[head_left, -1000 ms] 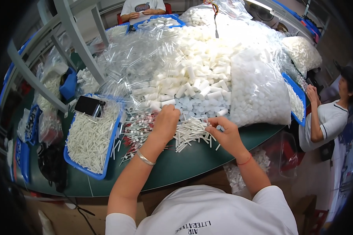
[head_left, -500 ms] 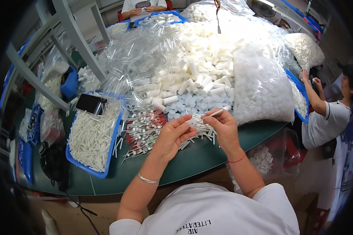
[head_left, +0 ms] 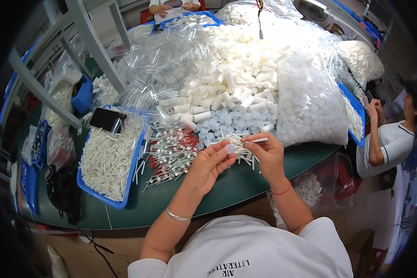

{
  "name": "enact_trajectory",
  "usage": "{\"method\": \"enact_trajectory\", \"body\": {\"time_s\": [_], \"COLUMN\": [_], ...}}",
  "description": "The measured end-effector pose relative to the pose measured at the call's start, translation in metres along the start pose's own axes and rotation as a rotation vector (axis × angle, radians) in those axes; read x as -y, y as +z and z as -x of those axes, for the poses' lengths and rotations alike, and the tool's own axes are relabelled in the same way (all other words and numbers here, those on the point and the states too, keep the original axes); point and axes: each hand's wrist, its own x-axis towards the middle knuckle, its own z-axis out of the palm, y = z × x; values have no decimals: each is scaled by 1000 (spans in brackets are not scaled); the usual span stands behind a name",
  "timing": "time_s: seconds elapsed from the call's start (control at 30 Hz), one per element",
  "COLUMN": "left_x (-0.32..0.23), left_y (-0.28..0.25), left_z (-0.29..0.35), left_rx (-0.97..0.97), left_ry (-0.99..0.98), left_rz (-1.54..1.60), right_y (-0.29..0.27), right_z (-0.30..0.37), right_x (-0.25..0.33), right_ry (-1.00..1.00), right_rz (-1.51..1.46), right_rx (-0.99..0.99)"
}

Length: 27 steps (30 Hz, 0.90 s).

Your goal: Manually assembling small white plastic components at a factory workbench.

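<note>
Between the thumb and fingers of my left hand is a small round translucent disc, its flat face turned up. A thin white stick is pinched in my right hand, level and pointing to the right, apart from the disc. Under and just beyond my hands lies a small heap of white sticks. Pale round discs are piled behind it. Left of my left hand spreads a bunch of thin sticks with white ends, with red among them.
White cylinders are heaped farther back, beside a big clear bag of white pieces. A blue tray of white sticks stands left, a black phone on it. Grey frame bars rise there. Co-workers sit right and far.
The disc in my left hand has turned its face upward and shifted slightly right. The stick in my right hand has swung level. The co-worker at right has lowered their hands.
</note>
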Motion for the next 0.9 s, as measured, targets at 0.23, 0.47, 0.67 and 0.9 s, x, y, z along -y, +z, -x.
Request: {"method": "enact_trajectory", "body": {"time_s": [0.23,0.47,0.67,0.9], "left_x": [4,2,6,14], "left_y": [1,3,2,3], "left_z": [3,9,9,9], "left_rx": [-71,-65,-39,-134], "left_ry": [31,69,47,238], "left_rz": [13,-177,-195,-349], "right_y": [-5,-5,4,16], "right_z": [8,8,11,17], "right_x": [5,6,-9,-17], "right_ry": [0,52,-37,150], "right_rz": [179,165,282,9], "right_rx": [116,154,126,-11]}}
